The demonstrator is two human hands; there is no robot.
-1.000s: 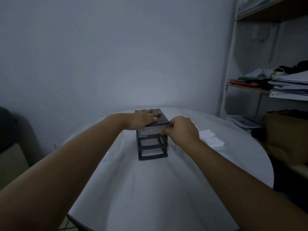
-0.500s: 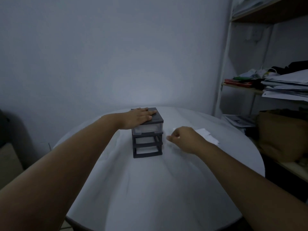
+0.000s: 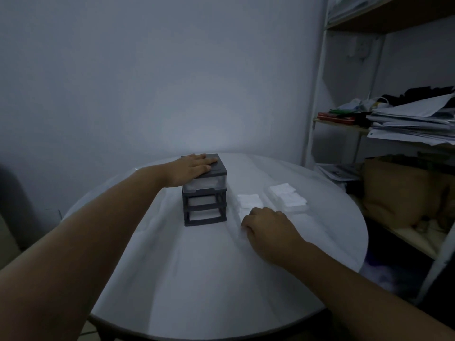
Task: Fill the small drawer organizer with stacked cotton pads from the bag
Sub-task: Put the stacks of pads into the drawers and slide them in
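Observation:
The small dark grey drawer organizer [image 3: 204, 193] stands on the round white table [image 3: 211, 279]. Its translucent top drawer is pushed in, and the two slots below look empty. My left hand [image 3: 194, 167] lies flat on the organizer's top. Just right of the organizer sits a stack of white cotton pads [image 3: 248, 201]. My right hand [image 3: 267, 228] rests knuckles up at the near end of that stack with its fingers curled down. Whether they grip any pads is hidden. Farther right lies the clear bag of cotton pads [image 3: 287, 198].
A shelf unit [image 3: 320, 99] stands right of the table, holding a paper stack [image 3: 413, 124] and a brown bag [image 3: 403, 190]. The wall is close behind the table, and a dark chair [image 3: 9, 198] shows at the left edge.
My right hand left the front of the top drawer, which now sits pushed in, and moved right and down to the cotton pads. My left hand stayed on the organizer's top.

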